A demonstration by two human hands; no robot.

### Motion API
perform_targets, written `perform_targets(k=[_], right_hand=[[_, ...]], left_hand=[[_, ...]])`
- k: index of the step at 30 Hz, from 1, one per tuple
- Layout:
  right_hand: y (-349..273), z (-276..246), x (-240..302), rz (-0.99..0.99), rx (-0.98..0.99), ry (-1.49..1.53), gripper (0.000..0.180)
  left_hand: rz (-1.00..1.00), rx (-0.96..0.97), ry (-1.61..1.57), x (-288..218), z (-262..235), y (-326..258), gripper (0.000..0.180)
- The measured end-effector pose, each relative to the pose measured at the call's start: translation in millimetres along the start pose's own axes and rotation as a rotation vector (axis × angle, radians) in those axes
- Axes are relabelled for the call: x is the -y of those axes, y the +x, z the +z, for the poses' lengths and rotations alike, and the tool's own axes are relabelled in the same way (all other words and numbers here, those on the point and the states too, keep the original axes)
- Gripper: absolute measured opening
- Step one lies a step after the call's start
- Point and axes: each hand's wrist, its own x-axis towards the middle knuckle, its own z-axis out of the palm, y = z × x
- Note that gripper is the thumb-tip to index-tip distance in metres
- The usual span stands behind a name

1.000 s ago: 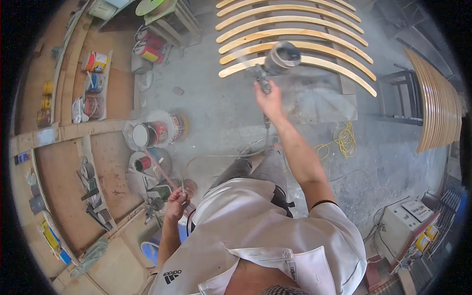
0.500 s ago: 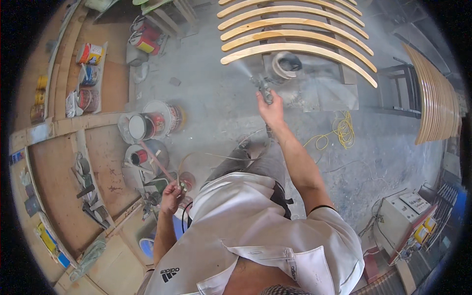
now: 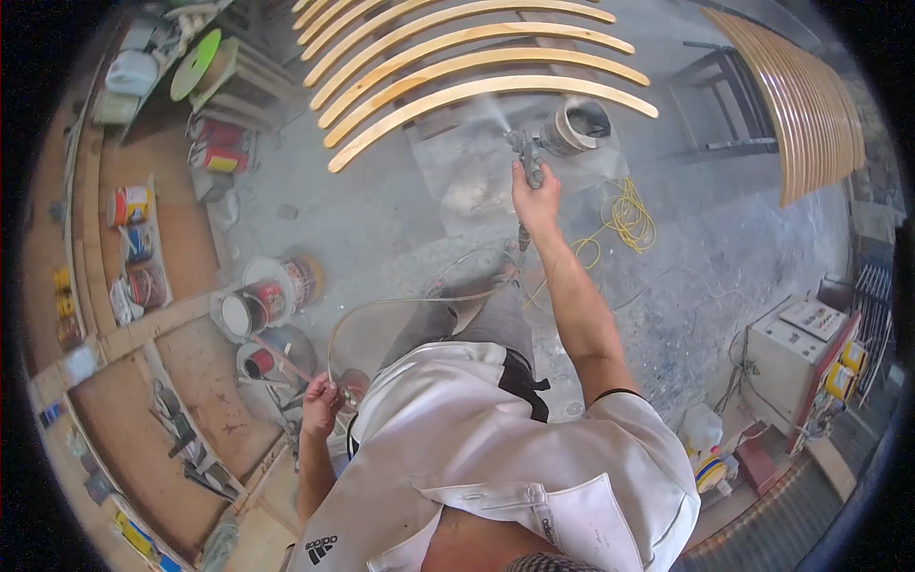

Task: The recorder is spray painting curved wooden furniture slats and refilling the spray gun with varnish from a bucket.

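My right hand (image 3: 537, 197) is wrapped around a spray gun (image 3: 527, 157), held out in front of me. A round, open-looking cup (image 3: 582, 124) sits against the gun's right side and seems attached. Pale mist leaves the nozzle toward the nearest of several curved wooden slats (image 3: 496, 88), which lie in a row beyond the gun; the gun is apart from them. Low on the left, my left hand (image 3: 322, 404) is closed on a thin pale hose (image 3: 381, 302). That hose loops across my legs toward the right hand.
A coiled yellow hose (image 3: 629, 217) lies on the grey floor, right of my arm. Paint buckets (image 3: 240, 313) stand at my left beside wooden shelving (image 3: 129, 329). Another slatted panel (image 3: 796, 105) leans at the far right. A control box (image 3: 791, 348) stands at the near right.
The spray gun has moved rightward along the nearest slat, from near its left end to past its middle. My view has shifted too. The left hand keeps the hose.
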Motion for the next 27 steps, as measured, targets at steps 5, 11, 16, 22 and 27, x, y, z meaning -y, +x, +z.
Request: perform_targets(k=[5, 11, 16, 22, 27], right_hand=[[29, -54, -31, -0.002, -0.121, -0.003, 0.022], [56, -123, -49, 0.129, -0.185, -0.035, 0.022], [75, -167, -86, 0.072, -0.356, -0.033, 0.024], [92, -212, -109, 0.162, -0.41, 0.028, 0.028], [110, -251, -152, 0.197, -0.45, -0.17, 0.03]], left_hand=[[0.013, 0.055, 0.098, -26, 57, 1, 0.025], [0.034, 0.099, 0.153, -43, 110, 5, 0.026], [0.074, 0.19, 0.173, -49, 139, 19, 0.025], [0.014, 0.179, 0.19, -57, 159, 29, 0.028], [0.01, 0.149, 0.241, -68, 182, 30, 0.029]])
